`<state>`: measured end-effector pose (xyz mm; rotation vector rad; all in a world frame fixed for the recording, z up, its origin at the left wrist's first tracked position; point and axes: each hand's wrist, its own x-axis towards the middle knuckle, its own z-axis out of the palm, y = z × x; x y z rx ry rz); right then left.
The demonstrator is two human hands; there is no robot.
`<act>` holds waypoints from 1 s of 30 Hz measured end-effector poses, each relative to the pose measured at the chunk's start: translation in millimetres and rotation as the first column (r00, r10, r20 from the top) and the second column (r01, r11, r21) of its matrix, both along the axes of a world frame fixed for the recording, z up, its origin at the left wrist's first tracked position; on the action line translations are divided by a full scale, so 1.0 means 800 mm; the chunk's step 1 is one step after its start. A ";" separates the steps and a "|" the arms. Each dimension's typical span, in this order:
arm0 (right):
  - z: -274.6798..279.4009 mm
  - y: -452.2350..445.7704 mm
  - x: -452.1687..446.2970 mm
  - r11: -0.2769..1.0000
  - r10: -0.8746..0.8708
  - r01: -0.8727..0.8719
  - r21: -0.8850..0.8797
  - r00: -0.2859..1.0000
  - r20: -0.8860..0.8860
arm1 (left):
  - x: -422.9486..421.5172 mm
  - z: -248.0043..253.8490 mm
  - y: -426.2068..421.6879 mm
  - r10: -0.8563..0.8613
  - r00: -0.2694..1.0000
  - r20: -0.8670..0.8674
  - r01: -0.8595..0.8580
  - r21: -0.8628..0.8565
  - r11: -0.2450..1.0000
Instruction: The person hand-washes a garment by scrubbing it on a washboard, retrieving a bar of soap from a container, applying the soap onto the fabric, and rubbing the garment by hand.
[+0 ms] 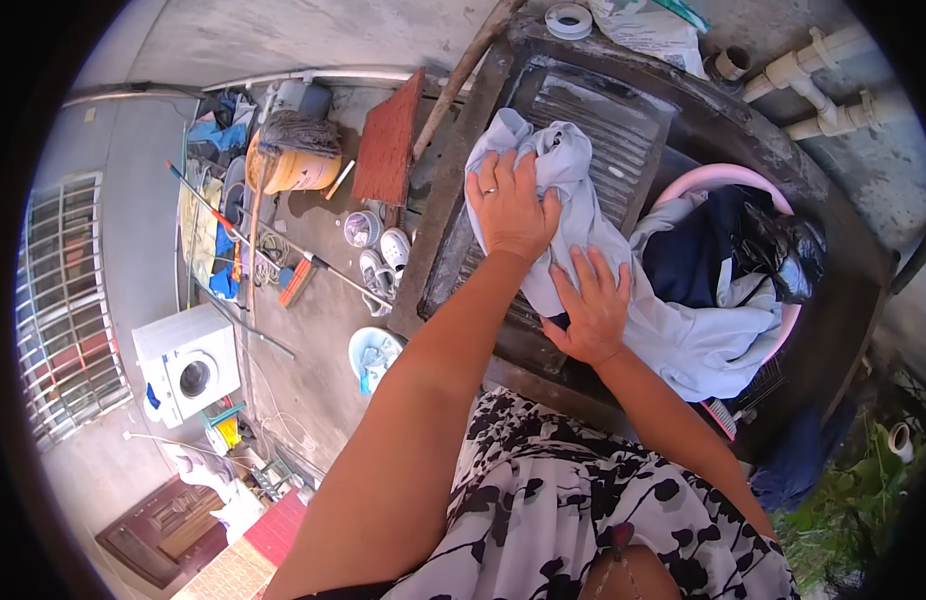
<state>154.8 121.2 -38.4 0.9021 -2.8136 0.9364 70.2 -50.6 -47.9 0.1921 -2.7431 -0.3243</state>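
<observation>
Hands (511,212) on pale cloth (651,325) atop washboard (623,150)

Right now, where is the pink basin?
In the head view, the pink basin sits right of the ridged washboard, with grey cloth over its rim.

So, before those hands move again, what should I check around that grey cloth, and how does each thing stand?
1. Left hand on the grey cloth: ok, palm down.
2. Right hand on the cloth: ok, fingers spread.
3. Cloth on the ridged board: ok, partly.
4. Rim of the pink basin uncovered: not ok, light cloth drapes over it.
5. Left hand free of jewellery: not ok, a ring shows.
6. Cloth wet through: cannot tell.
</observation>
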 end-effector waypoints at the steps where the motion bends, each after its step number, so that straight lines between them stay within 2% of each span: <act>1: -0.001 -0.001 0.000 1.000 -0.012 0.012 0.002 1.000 -0.011 | 0.000 0.002 0.001 -0.005 1.000 0.008 0.005 0.005 1.000; 12: -0.010 -0.003 0.005 1.000 0.000 0.001 0.011 0.997 -0.082 | 0.002 -0.001 0.001 0.032 0.999 -0.044 -0.029 0.056 0.998; 18: -0.011 0.002 0.006 0.999 0.018 -0.014 0.050 0.996 -0.089 | 0.002 -0.006 -0.002 0.027 0.994 -0.107 -0.013 0.129 0.992; 20: -0.014 0.002 0.007 0.998 0.017 -0.012 0.057 0.995 -0.097 | -0.008 0.002 -0.010 0.053 0.983 -0.177 -0.034 0.107 0.994; 21: -0.014 0.002 0.007 0.999 0.023 -0.018 0.048 0.995 -0.094 | -0.017 0.010 -0.017 0.118 0.992 -0.034 -0.107 0.231 0.967; 22: -0.010 0.003 0.007 0.999 0.026 -0.023 0.038 0.996 -0.090 | -0.027 0.020 -0.028 0.158 0.980 0.118 -0.189 0.339 0.922; 23: -0.002 0.004 0.007 0.999 0.034 -0.031 0.028 0.996 -0.084 | -0.037 0.036 -0.051 0.147 0.979 0.142 -0.201 0.801 0.563; 24: 0.006 0.013 0.006 0.999 0.019 -0.016 0.035 0.994 -0.104 | -0.047 0.063 -0.067 0.111 0.982 0.152 -0.154 0.988 0.012; 26: 0.011 0.016 0.010 0.995 0.096 -0.098 -0.017 0.993 -0.064 | -0.034 0.130 -0.075 0.095 0.990 0.101 -0.101 0.995 -0.003; 27: 0.024 0.021 0.012 0.989 0.142 -0.144 -0.018 0.987 -0.069 | -0.034 0.130 -0.086 0.085 0.992 0.094 -0.094 0.996 -0.002; 28: 0.022 0.024 0.017 0.990 0.137 -0.138 -0.015 0.988 -0.073 | -0.034 0.121 -0.098 0.115 0.982 0.150 -0.161 0.982 0.096; 29: 0.016 0.025 0.021 0.978 0.201 -0.205 -0.037 0.976 -0.077 | -0.032 0.110 -0.106 0.153 0.968 0.200 -0.228 0.955 0.190; 30: 0.013 0.027 0.023 0.962 0.263 -0.268 -0.060 0.961 -0.083 | -0.026 0.097 -0.109 0.147 0.970 0.194 -0.220 0.957 0.190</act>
